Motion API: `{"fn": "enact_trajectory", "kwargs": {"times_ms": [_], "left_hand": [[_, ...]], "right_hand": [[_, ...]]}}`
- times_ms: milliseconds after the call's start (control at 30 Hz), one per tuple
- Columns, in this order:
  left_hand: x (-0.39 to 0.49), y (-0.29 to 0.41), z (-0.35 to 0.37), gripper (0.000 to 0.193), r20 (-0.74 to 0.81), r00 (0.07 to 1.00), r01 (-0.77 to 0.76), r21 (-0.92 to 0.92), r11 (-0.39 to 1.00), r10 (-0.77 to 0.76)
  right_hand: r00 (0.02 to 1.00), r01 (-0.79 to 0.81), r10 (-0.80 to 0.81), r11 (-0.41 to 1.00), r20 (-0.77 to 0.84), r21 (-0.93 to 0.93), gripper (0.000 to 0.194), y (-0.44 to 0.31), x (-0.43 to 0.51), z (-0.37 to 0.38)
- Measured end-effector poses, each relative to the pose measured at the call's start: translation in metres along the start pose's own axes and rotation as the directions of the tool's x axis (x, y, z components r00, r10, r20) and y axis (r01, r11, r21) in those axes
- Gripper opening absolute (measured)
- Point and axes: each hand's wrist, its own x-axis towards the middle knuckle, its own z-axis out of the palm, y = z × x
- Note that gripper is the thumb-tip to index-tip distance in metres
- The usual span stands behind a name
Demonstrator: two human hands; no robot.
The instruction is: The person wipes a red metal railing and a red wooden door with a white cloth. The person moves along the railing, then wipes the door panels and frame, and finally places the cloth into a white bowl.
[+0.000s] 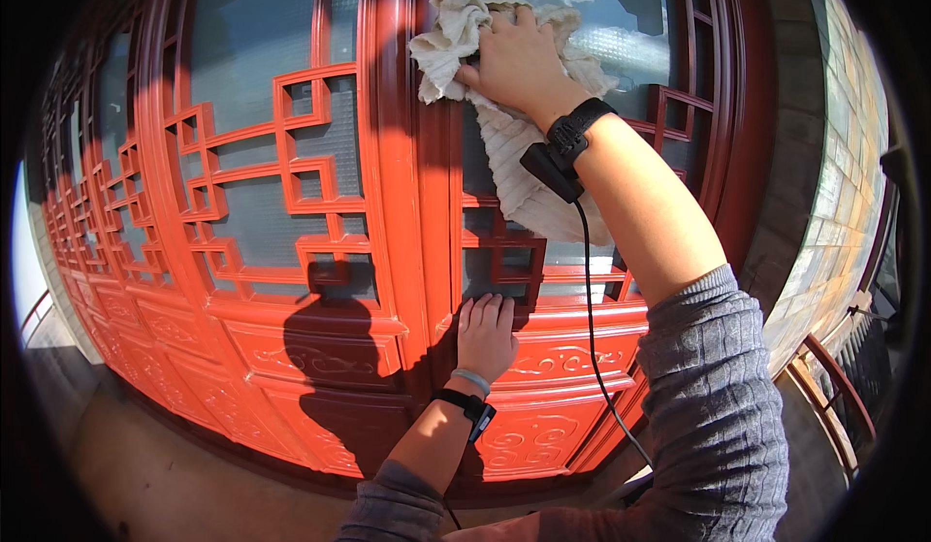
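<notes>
My right hand [513,58] presses a cream, ribbed cloth [524,164] against the upper part of a red wooden lattice panel, over its glass pane [618,26]. Part of the cloth bunches around my fingers and the rest hangs down below my wrist. Lower down, my left hand [486,331] rests flat with its fingers on the horizontal rail [560,318] under the lattice; it holds nothing. A black wrist strap with a boxy device [550,171] sits on my right wrist. From it a black cable [593,324] runs downward.
More red lattice panels [240,135] with glass and carved lower boards [327,356] continue to the left. A stone-tiled wall [822,178] stands on the right, with a wooden chair-like frame [836,396] near its foot. Brown floor [167,469] lies below. My shadow falls across the panels.
</notes>
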Motion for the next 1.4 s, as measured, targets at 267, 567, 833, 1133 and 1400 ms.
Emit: {"fn": "enact_trajectory", "kwargs": {"times_ms": [267,567,833,1133,1400], "left_hand": [[0.001,-0.001,-0.001,0.054,0.002,1.000,-0.014,0.032,0.999,0.014],[0.004,-0.001,-0.009,0.049,-0.006,0.999,-0.033,0.000,0.999,0.033],[0.007,0.009,-0.007,0.052,0.004,1.000,0.013,0.074,0.997,-0.014],[0.007,0.014,-0.013,0.053,0.011,1.000,0.025,0.049,0.998,-0.026],[0.009,0.010,-0.016,0.053,0.063,0.998,-0.011,0.066,0.998,0.006]], "right_hand": [[0.996,0.068,-0.069,0.997,-0.059,-0.025,0.040,0.002,-0.038,0.003],[0.966,0.216,-0.191,0.967,-0.176,0.136,0.036,0.086,-0.088,0.033],[0.852,-0.461,0.309,0.826,-0.424,-0.324,0.047,0.211,-0.072,0.004],[0.896,-0.002,0.152,0.941,0.418,-0.338,0.031,0.137,-0.056,0.025],[0.750,-0.655,0.649,0.756,-0.129,-0.004,0.054,0.194,0.043,0.048]]}}
